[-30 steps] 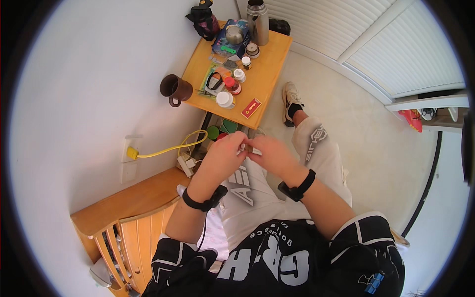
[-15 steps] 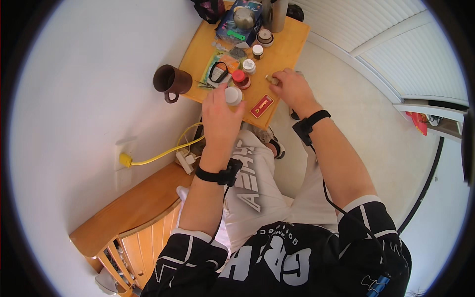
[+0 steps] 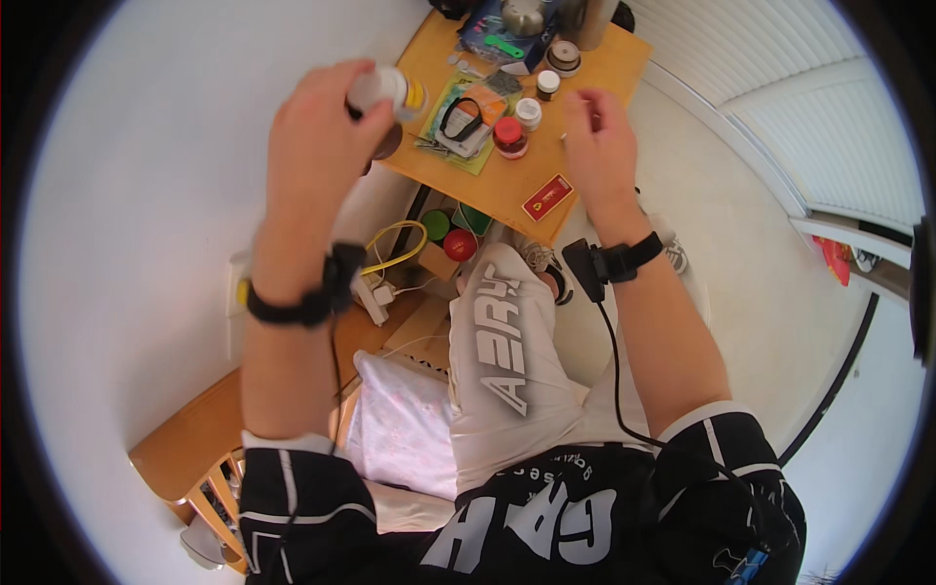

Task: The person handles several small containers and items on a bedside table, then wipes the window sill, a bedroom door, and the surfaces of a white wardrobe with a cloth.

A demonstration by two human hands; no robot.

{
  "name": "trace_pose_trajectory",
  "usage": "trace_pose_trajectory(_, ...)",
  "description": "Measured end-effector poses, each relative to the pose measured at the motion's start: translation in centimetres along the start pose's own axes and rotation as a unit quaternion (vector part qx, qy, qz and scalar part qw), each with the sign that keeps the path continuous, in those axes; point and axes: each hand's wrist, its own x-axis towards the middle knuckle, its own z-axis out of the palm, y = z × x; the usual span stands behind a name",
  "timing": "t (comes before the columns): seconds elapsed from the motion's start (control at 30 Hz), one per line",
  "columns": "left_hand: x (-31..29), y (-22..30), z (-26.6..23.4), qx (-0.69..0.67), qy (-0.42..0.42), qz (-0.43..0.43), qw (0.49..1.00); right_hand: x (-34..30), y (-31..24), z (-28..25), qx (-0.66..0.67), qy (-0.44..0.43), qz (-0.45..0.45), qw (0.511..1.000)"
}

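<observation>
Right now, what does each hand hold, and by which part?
The left hand holds a small white bottle around its body. Whether the right hand holds anything cannot be told.

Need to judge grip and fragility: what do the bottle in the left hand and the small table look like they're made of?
The bottle in the left hand looks like white, slightly glossy plastic with a yellow band at one end; blur leaves glass possible. The small table looks like light orange-brown wood or wood laminate, smooth and matte, with no grain clear enough to tell which.
</observation>
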Motion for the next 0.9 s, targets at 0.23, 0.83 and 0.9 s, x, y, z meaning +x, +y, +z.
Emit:
trace_pose_trajectory(0.23,5.4,-5.9,4.9,0.147,-0.128,0.073,0.978,-0.1,-1.8,2.4,-0.294,-0.236,-0.280,0.883)
trace_pose_trajectory(0.83,3.5,-5.4,5.7,0.075,-0.097,0.060,0.991,12.1,-8.8,14.8,-0.259,-0.332,-0.456,0.784)
trace_pose_trajectory(0.9,0.9,-4.4,5.6,0.032,0.022,0.059,0.998,11.8,-9.1,15.8,-0.244,-0.349,-0.454,0.783)
